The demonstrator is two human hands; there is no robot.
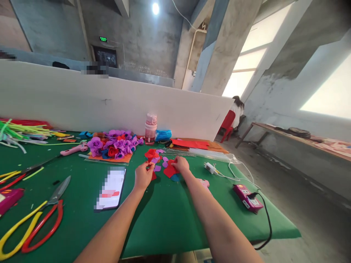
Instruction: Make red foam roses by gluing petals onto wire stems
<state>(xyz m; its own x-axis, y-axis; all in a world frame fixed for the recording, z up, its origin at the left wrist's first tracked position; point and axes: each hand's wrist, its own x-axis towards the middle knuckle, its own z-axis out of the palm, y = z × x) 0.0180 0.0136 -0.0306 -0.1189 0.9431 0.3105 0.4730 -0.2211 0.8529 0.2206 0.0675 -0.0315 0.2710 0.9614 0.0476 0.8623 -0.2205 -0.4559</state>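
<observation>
My left hand (144,177) is closed in a pinch, with a purple petal (155,160) at its fingertips. Just beyond it lies a pile of red petals (150,153). To the right, my right hand (182,165) bends its fingers onto a red petal (170,171) at the edge of a small stack, its fingertips partly hidden. Loose purple petals (165,164) lie between the hands. A blue petal (174,178) shows under the red ones. Left of my hands, a bunch of purple, red and blue artificial roses (119,144) rests on the green table (164,226).
Scissors (56,197) and a phone (112,188) lie left. A pink bottle (150,129) stands before the white partition (123,98). Right are a white plug (211,168) and a purple power strip (248,199) with cables. A pink object (204,183) sits partly behind my right forearm. A person (237,109) sits far off.
</observation>
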